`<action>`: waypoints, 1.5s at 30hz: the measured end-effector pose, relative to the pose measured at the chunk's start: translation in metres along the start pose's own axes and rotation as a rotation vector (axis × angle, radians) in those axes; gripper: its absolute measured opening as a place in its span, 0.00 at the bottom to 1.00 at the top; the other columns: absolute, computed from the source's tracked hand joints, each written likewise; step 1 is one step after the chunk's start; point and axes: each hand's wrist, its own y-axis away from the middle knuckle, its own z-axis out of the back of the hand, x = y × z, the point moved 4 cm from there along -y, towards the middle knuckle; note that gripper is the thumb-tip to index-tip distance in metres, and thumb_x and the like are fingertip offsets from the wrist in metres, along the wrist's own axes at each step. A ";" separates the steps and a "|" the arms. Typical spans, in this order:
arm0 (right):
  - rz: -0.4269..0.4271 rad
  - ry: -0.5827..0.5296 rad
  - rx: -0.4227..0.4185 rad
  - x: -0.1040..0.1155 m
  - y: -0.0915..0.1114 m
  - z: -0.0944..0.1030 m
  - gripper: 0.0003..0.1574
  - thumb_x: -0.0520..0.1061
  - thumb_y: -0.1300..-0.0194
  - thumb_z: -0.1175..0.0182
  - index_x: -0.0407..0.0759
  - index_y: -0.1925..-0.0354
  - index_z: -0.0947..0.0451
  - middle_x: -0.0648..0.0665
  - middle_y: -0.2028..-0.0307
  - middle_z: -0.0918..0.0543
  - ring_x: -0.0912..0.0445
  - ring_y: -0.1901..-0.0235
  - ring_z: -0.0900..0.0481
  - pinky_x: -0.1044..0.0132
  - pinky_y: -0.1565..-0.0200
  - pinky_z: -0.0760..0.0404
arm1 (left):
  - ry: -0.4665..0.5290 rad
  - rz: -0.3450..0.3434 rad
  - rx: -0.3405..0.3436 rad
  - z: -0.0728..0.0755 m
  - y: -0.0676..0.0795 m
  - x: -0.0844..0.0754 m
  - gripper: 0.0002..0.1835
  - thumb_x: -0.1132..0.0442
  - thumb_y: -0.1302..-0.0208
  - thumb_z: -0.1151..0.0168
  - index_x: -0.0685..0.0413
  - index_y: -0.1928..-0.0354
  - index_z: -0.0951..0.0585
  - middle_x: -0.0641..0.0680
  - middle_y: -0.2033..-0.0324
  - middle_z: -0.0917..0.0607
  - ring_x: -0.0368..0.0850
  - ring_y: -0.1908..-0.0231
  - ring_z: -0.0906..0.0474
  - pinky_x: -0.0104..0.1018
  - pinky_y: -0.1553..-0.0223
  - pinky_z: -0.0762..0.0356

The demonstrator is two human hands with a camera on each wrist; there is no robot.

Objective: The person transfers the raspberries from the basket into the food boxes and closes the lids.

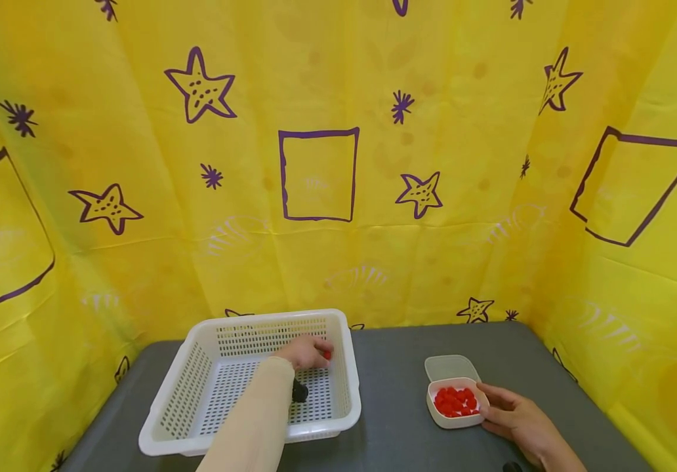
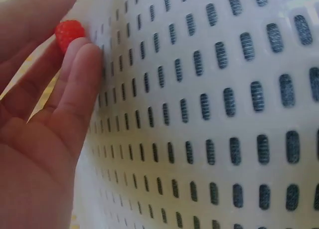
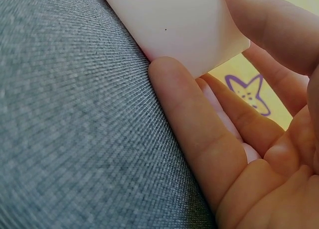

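Observation:
My left hand reaches down into the white plastic basket, close to its right wall. Between its fingers and thumb it pinches a small red raspberry with a bumpy surface. At the right, a small pale box full of red raspberries rests on the table, its translucent lid folded back behind it. My right hand grips the box by its right end. In the right wrist view, its fingers lie along the box's smooth outer wall.
A dark grey cloth covers the table. Behind and on both sides hangs a yellow curtain printed with purple starfish. The basket has slotted walls and a raised rim.

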 end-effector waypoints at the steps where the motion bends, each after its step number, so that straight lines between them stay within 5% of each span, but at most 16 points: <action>1: 0.000 0.000 0.002 0.000 0.000 0.000 0.42 0.44 0.31 0.36 0.29 0.28 0.42 0.26 0.36 0.33 0.46 0.47 0.22 0.48 0.48 0.21 | 0.002 -0.004 -0.006 -0.001 0.000 -0.001 0.20 0.66 0.47 0.25 0.51 0.49 0.12 0.49 0.59 0.14 0.46 0.58 0.23 0.46 0.50 0.24; 10: 0.010 -0.003 0.014 0.003 0.001 -0.001 0.42 0.44 0.30 0.37 0.27 0.28 0.42 0.27 0.37 0.32 0.47 0.47 0.22 0.49 0.47 0.20 | -0.009 -0.011 -0.091 -0.003 -0.003 -0.005 0.10 0.74 0.48 0.28 0.52 0.65 0.11 0.48 0.69 0.15 0.44 0.67 0.23 0.39 0.64 0.22; 23: -0.008 0.003 -0.014 0.003 -0.001 -0.001 0.42 0.44 0.31 0.35 0.28 0.28 0.41 0.27 0.36 0.32 0.46 0.47 0.22 0.49 0.48 0.20 | -0.019 -0.008 -0.093 0.002 -0.005 -0.012 0.08 0.76 0.48 0.30 0.58 0.67 0.12 0.50 0.72 0.17 0.45 0.71 0.22 0.35 0.71 0.21; 36: -0.037 0.001 -0.054 0.001 -0.001 -0.002 0.43 0.45 0.34 0.32 0.29 0.29 0.38 0.26 0.36 0.33 0.46 0.49 0.22 0.49 0.49 0.20 | 0.399 0.121 -0.297 0.026 0.008 -0.070 0.08 0.76 0.41 0.37 0.66 0.60 0.14 0.53 0.76 0.20 0.44 0.79 0.31 0.35 0.74 0.27; 41: -0.041 0.005 -0.057 0.003 0.000 -0.002 0.44 0.46 0.34 0.33 0.29 0.29 0.39 0.25 0.35 0.34 0.46 0.49 0.22 0.49 0.49 0.20 | 0.623 0.026 -0.327 0.024 0.021 -0.119 0.11 0.73 0.36 0.37 0.67 0.53 0.15 0.56 0.63 0.16 0.47 0.67 0.20 0.41 0.59 0.18; 45: -0.030 0.001 -0.027 0.003 0.000 -0.003 0.43 0.45 0.32 0.34 0.27 0.29 0.40 0.25 0.34 0.36 0.47 0.49 0.22 0.49 0.48 0.20 | 0.799 -0.080 -0.311 -0.001 0.038 -0.159 0.12 0.72 0.36 0.34 0.67 0.51 0.15 0.59 0.59 0.14 0.48 0.64 0.17 0.46 0.53 0.18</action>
